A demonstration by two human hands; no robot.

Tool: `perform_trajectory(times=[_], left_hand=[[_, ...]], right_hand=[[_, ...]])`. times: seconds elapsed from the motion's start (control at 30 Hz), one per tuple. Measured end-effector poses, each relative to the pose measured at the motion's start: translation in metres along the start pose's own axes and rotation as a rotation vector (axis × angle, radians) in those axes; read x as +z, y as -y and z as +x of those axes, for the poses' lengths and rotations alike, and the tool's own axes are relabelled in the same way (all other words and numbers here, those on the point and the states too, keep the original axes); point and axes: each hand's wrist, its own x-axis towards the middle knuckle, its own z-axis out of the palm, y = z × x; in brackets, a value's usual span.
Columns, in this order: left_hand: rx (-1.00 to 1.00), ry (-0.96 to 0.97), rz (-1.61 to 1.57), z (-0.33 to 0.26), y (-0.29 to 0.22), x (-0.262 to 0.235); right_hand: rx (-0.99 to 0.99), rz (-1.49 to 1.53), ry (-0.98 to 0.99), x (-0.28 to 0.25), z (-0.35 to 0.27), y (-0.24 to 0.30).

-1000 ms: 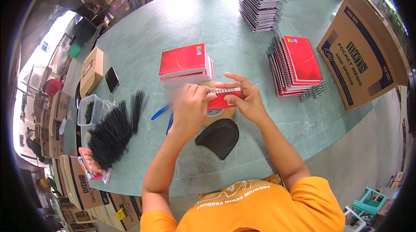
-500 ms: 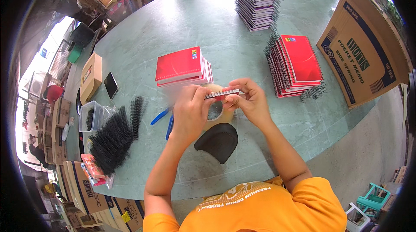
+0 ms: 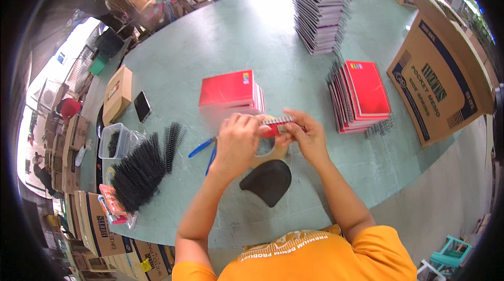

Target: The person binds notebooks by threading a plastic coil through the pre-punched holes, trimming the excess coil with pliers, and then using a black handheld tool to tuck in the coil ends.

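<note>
Both hands hold a small red spiral notebook (image 3: 272, 130) above the table, its coiled edge turned up. My left hand (image 3: 236, 142) is closed on the left end, and part of it is blurred. At the other end, my right hand (image 3: 310, 136) pinches the coil and cover between thumb and fingers. Beneath the hands lies a roll of tape (image 3: 264, 161), partly hidden, with a black curved pad (image 3: 268, 182) nearer to me. Just beyond my left hand sits a stack of red notebooks (image 3: 226, 89). A blue-handled tool (image 3: 200, 147) lies left of that hand, partly covered.
Black spiral coils (image 3: 139, 173) lie in a heap at left, beside a clear plastic tub (image 3: 113, 142), a phone (image 3: 142, 106) and a small carton (image 3: 117, 94). At right stand coil-bound red notebooks (image 3: 367, 89), a tall notebook stack (image 3: 320, 13) and a large open carton (image 3: 436, 81).
The view has shifted, so the table's things sit lower in it. The notebook in my hands has tilted and shows more red cover. Both hands still grip it.
</note>
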Motion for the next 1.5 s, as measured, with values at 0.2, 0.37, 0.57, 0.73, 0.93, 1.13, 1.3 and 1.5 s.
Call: perform_trajectory(times=[0.2,0.37,0.57,0.73,0.93,1.13,1.3,1.5], left_hand=[[-0.046,-0.001,-0.138,0.010,-0.014,0.004],[0.018,0.029,-0.140,0.019,-0.018,0.013],[-0.176,-0.292,-0.427,0.100,-0.035,-0.063],[0.165,0.100,-0.054,0.044,-0.017,-0.006],[0.031,0.116,-0.190,0.021,-0.008,0.011],[0.043,0.024,-0.318,0.028,-0.019,0.020],[0.067,-0.086,-0.299,0.027,-0.024,0.027],[0.029,-0.068,-0.390,0.027,-0.024,0.021]], right_hand=[[0.009,-0.100,-0.047,-0.009,0.004,-0.008],[0.009,-0.119,-0.039,-0.008,0.007,-0.009],[-0.046,-0.139,-0.050,-0.013,0.005,-0.012],[-0.011,-0.058,-0.081,-0.006,0.003,-0.012],[0.003,-0.083,-0.058,-0.009,0.004,-0.016],[-0.068,-0.037,-0.063,-0.005,0.002,-0.017],[-0.182,-0.214,-0.096,-0.006,0.001,-0.021],[-0.152,-0.174,-0.114,-0.001,-0.002,-0.017]])
